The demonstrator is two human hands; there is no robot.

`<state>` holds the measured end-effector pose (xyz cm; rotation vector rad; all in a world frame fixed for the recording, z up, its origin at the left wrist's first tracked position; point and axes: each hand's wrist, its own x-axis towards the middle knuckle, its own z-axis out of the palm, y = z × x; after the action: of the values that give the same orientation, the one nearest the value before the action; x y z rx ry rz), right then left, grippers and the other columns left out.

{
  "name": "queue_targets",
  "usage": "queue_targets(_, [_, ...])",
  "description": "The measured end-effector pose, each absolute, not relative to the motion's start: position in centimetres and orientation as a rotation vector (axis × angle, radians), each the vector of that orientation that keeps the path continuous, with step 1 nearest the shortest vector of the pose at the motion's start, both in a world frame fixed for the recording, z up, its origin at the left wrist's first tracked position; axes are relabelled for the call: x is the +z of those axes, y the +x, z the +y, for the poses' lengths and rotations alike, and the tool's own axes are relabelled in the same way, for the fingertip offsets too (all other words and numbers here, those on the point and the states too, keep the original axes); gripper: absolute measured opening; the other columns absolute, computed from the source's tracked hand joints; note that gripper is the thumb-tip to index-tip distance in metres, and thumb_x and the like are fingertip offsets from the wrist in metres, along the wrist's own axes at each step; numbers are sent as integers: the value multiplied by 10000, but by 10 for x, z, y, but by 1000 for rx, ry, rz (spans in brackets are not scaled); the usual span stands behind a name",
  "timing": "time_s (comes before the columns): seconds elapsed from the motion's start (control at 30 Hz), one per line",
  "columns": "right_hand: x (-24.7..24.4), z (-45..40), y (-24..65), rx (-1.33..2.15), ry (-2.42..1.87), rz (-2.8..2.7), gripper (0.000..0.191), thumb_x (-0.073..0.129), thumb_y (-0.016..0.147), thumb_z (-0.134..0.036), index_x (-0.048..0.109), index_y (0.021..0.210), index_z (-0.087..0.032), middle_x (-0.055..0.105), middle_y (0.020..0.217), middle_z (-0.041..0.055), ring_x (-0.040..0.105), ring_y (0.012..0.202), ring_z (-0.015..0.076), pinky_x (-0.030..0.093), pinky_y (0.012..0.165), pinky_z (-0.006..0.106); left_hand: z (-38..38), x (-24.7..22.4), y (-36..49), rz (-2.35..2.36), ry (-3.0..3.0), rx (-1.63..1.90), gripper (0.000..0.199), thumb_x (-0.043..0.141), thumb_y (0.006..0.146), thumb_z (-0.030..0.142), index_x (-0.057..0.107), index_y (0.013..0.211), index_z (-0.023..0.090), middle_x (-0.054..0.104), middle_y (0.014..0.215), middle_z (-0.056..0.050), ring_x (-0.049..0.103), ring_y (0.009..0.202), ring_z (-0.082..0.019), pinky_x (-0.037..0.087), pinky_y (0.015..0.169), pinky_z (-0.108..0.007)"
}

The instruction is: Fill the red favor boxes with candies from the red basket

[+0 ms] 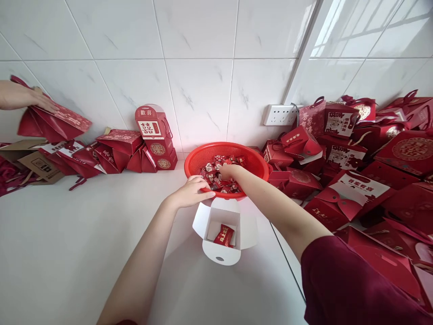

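A red plastic basket [192,155] stands near the wall, with wrapped sweets [216,183] in its bottom. My left hand [193,192] grips its near-left rim, thumb outside and fingers over the edge. Inside the basket, my right hand [230,171] reaches down among the sweets; its fingertips are hidden, so I cannot see what they hold. In front of the basket sits a white-lined box [221,253] with its flaps spread open. One red packet with gold characters [224,235] lies inside that box.
Another person's hand [37,98] is on a red gift box [57,122] at the left. Several red boxes [118,149] line the wall there, beside a taller box [152,126]. More red boxes [338,194] pile up on the right, near a power strip [281,115].
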<state>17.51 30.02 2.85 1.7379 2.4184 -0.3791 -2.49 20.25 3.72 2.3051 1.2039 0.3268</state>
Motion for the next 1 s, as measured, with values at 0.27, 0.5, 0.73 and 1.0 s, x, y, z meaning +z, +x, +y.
queue_targets(0.27, [81, 219, 202, -507, 1776, 2909, 387, 313, 1026, -152, 624, 1252, -202, 661, 1313, 54, 609, 1177, 178, 449, 975, 250, 187, 57, -17, 1253, 2221, 655, 430, 681, 789, 584, 694, 1038, 234, 664, 1175, -77, 574, 1163, -288, 451, 1051, -443])
queue_targets(0.5, [84, 107, 214, -1339, 1536, 3554, 224, 490, 1018, -315, 584, 1200, -224, 679, 932, 29, 632, 805, 154, 511, 744, 289, 130, 105, 1, 1026, 1996, 769, 369, 660, 848, 562, 712, 942, 209, 725, 965, -50, 672, 900, -215, 545, 814, -346])
queue_targets(0.73, [76, 79, 221, -1918, 1125, 3526, 214, 576, 993, -366, 616, 1153, -229, 644, 886, 23, 591, 741, 133, 506, 661, 268, 102, 118, 4, 689, 1963, 612, 223, 748, 814, 386, 725, 723, 184, 705, 740, -28, 651, 745, -167, 524, 712, -292])
queue_targets(1.0, [89, 66, 234, -1293, 1354, 3634, 170, 632, 957, -359, 690, 1041, -223, 722, 996, 52, 659, 879, 191, 538, 781, 330, 86, 127, 6, 993, 2189, 571, 359, 528, 936, 471, 767, 854, 216, 711, 803, -24, 663, 805, -193, 547, 748, -311])
